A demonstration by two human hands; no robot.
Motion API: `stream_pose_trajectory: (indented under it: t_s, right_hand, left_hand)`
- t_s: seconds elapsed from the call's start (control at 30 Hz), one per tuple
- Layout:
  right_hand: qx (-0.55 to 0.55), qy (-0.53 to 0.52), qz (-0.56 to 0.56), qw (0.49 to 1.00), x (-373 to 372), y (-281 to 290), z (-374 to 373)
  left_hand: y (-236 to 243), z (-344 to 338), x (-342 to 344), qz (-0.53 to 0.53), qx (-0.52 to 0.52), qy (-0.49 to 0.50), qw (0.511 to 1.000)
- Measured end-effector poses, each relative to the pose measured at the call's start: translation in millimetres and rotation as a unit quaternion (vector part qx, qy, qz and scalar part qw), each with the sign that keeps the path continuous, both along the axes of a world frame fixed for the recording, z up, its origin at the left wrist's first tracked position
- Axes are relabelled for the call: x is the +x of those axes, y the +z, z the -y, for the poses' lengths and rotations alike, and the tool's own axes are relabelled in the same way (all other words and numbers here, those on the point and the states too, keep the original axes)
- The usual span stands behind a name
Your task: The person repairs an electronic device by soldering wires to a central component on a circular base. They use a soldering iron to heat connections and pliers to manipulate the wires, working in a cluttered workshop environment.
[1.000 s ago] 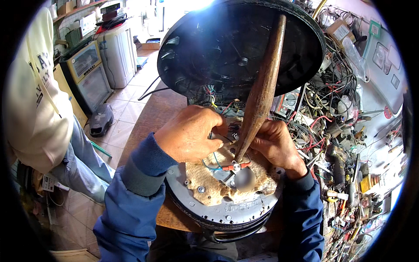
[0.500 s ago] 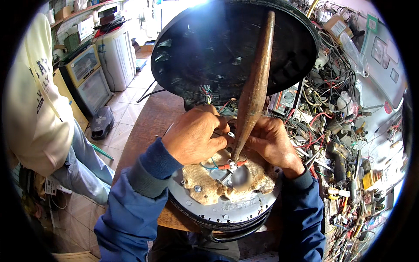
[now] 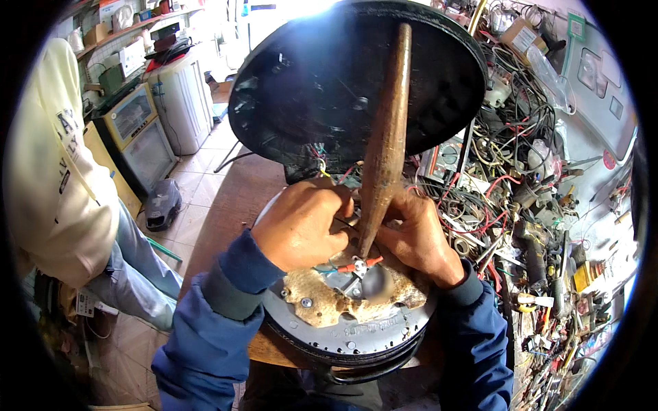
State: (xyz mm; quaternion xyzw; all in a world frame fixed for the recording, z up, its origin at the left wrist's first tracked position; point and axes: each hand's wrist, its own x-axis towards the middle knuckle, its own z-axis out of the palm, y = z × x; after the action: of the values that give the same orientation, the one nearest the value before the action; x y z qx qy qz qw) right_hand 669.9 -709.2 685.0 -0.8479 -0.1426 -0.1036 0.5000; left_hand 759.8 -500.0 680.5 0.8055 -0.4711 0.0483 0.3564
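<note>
A round appliance lies opened up on a wooden table. Its grey metal base plate [image 3: 356,337] carries a torn tan insulation pad [image 3: 315,296], and a large black round shell [image 3: 308,96] stands tilted up behind. A thick tapered wooden stick [image 3: 386,151] rises between my hands, its narrow lower end by a red-sleeved wire terminal [image 3: 370,262]. My left hand [image 3: 305,222], left of the stick, has its fingers curled and pinched over the plate's far part. My right hand [image 3: 421,233] pinches on the other side, partly behind the stick. What the fingertips hold is hidden.
A person in a cream hoodie [image 3: 65,171] stands at the left. Tangled wires and parts [image 3: 514,137] are heaped along the right, with a meter [image 3: 442,159] beside the shell. An oven-like cabinet [image 3: 133,130] and a dark case [image 3: 163,204] are beyond the table.
The view has shifted slightly, so the shell and stick appear a little farther left and lower. My hands stay close together at the far part of the plate, with only small finger movements.
</note>
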Motion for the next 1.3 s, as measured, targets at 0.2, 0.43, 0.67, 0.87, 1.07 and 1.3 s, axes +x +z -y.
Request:
stream_pose_trajectory:
  t_s: [0.2, 0.43, 0.67, 0.87, 1.07, 1.3]
  right_hand:
    - [-0.149, -0.025, 0.102, 0.983, 4.2, -8.2, 6.4]
    - [-0.154, -0.036, 0.131, 0.979, 1.7, -9.3, 7.5]
    - [-0.124, -0.014, 0.165, 0.978, 9.1, -15.2, 11.0]
    - [-0.047, -0.040, 0.086, 0.994, 6.2, -18.1, 8.6]
    - [0.028, -0.026, 0.022, 0.999, 6.5, -17.8, 12.2]
    - [0.100, 0.004, -0.015, 0.995, 5.2, -14.2, 11.9]
  left_hand:
    - [1.4, 1.5, 1.1, -0.021, -0.011, -0.009, 1.000]
    - [-5.6, 1.8, 5.3, 0.018, -0.023, -0.030, 0.999]
    - [-3.1, 1.0, 4.5, -0.072, -0.031, -0.030, 0.996]
    - [-0.9, 2.1, 2.5, -0.051, -0.005, -0.013, 0.999]
    - [-9.9, 1.5, 8.4, -0.057, -0.030, -0.025, 0.998]
    - [-12.6, 2.3, 9.1, -0.114, -0.039, -0.034, 0.992]
